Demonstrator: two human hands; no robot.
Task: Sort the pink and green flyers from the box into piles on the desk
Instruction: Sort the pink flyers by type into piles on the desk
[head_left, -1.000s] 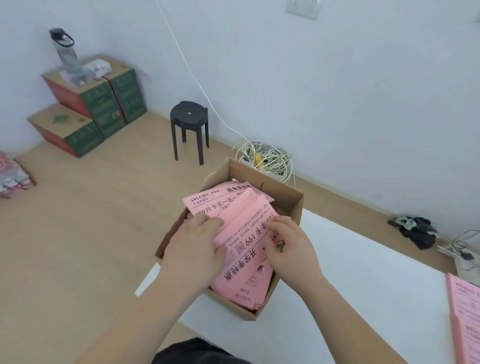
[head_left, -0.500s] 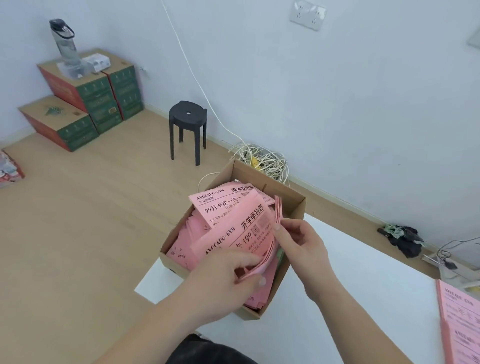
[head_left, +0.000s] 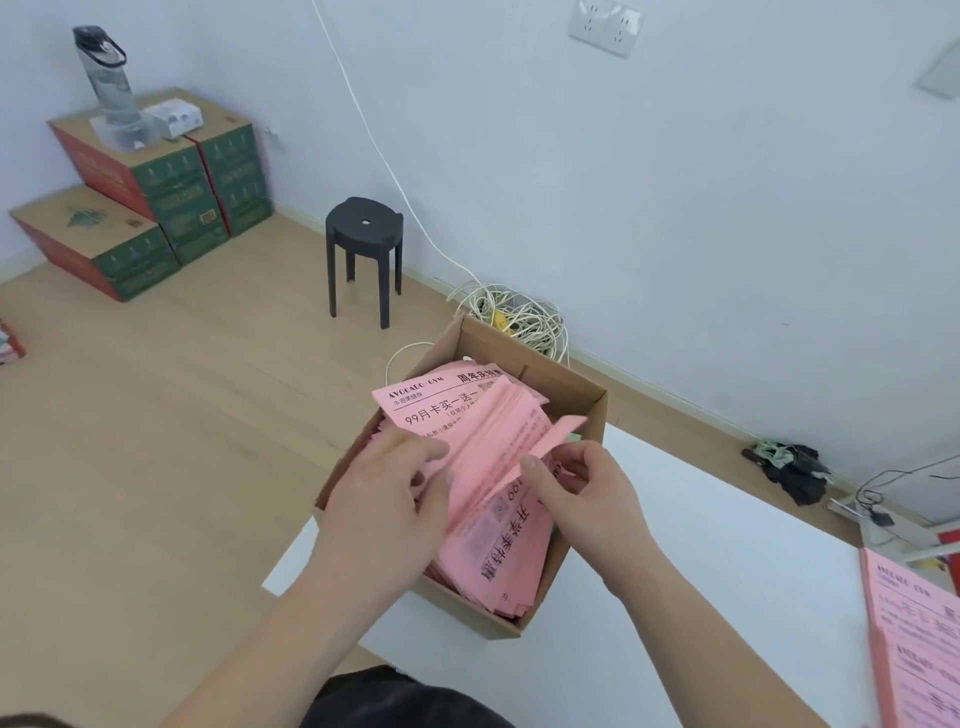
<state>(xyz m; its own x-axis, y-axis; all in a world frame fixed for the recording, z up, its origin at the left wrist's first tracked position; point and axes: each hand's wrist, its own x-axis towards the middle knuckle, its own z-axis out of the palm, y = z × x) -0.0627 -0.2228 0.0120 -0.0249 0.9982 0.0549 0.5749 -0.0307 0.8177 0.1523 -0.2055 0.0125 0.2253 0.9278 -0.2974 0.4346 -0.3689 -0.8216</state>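
Pink paper flyers (head_left: 498, 551) fill a brown cardboard box (head_left: 582, 410). The box sits at the left end of a white desk (head_left: 727, 571). Its top is open, and the flyers lie in it in a messy heap. One flyer near the back shows black print.

Both hands are over the box. Between them is a bunch of pink flyers (head_left: 498, 441), lifted a bit above the heap. The sheets in the bunch spread apart like a fan, so you can see many thin edges.

The left hand (head_left: 384, 499) has its fingers curled over the left side of the bunch and holds it. The right hand (head_left: 576, 493) pinches the right edge of the bunch with its thumb in front and its bent fingers behind.

At the right edge of the desk lies a flat pile of pink flyers (head_left: 914, 623), well apart from the box.

On the wooden floor behind the box stands a small black round stool (head_left: 363, 249). A tangle of pale cables (head_left: 514, 317) lies by the wall, just behind the box. In the far corner are stacked red and green cartons (head_left: 156, 192), with a clear water bottle with a black lid (head_left: 106, 78) on top. A dark cloth heap (head_left: 789, 467) lies on the floor near the wall on the right. A white wall socket (head_left: 605, 26) is high on the wall.
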